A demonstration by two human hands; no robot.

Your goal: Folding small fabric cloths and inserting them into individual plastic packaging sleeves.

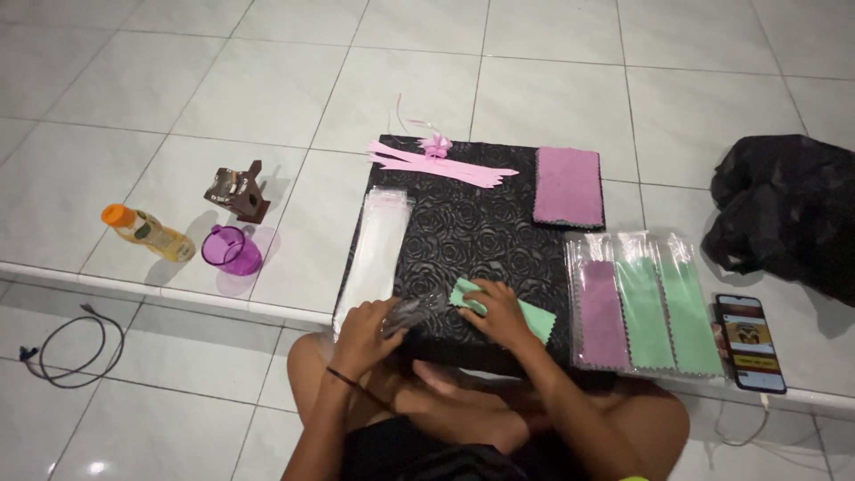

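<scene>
With both hands down at 6 o'clock on the black rose-embossed board (463, 236), packing looks partway through, as a judgement only. Left hand (365, 334) curled around a clear plastic sleeve (417, 312), pinching its crumpled end. Right hand (499, 312) flat, fingers spread, pressing a mint-green cloth (530, 319) against the board's near edge, touching the sleeve mouth; not yet inside, as far as visible. At 3 o'clock just beside the board: three bagged cloths (646, 307), one mauve and two green, likely finished. Phone (751, 343) with lit screen beside them. At 9 o'clock on the board: stack of empty clear sleeves (374, 254), so more left to fill. Further out at 1 o'clock: unbagged mauve cloth (568, 185). At 12 o'clock: pink ribbon strips with a bow (436, 156), untouched. Off-board at 10 o'clock: purple cup (230, 249), orange-capped bottle (147, 233). At 2 o'clock: black bag (784, 209).
</scene>
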